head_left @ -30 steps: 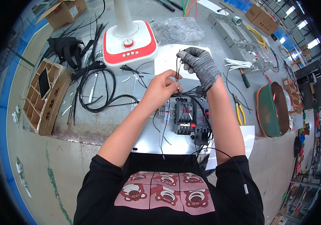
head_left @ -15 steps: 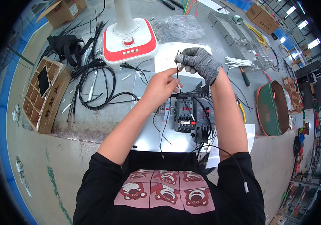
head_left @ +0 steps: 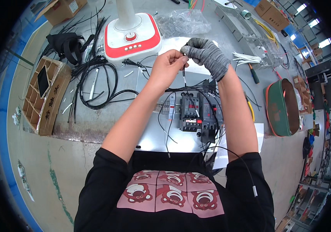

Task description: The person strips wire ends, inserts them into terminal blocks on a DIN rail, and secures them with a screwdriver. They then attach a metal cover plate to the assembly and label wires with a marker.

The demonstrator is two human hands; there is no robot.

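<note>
My bare left hand (head_left: 166, 70) and my gloved right hand (head_left: 207, 56) meet above the bench, fingertips pinched close together. Between them they hold a thin black wire (head_left: 184, 73) that runs down with a small white sleeve on it. The wire's tip is hidden by the fingers. Below stands a black contactor (head_left: 190, 110) with a red-marked block at its front, fixed on a shiny metal plate (head_left: 156, 140). A second dark device (head_left: 209, 116) sits to its right, with several black wires looping over both. Loose wires hang over the plate's near side.
At the back left stands a white-and-red fan base (head_left: 132, 40). Bundled black wires (head_left: 113, 87) and a compartmented wooden box (head_left: 51, 96) lie left. To the right are white cable ties (head_left: 246, 58), a screwdriver (head_left: 253, 74), a green bin (head_left: 279, 108) and grey trunking (head_left: 243, 33).
My left hand has slid up along the wire to the right hand's fingertips. The right hand stays nearly in place, and the whole view has shifted slightly.
</note>
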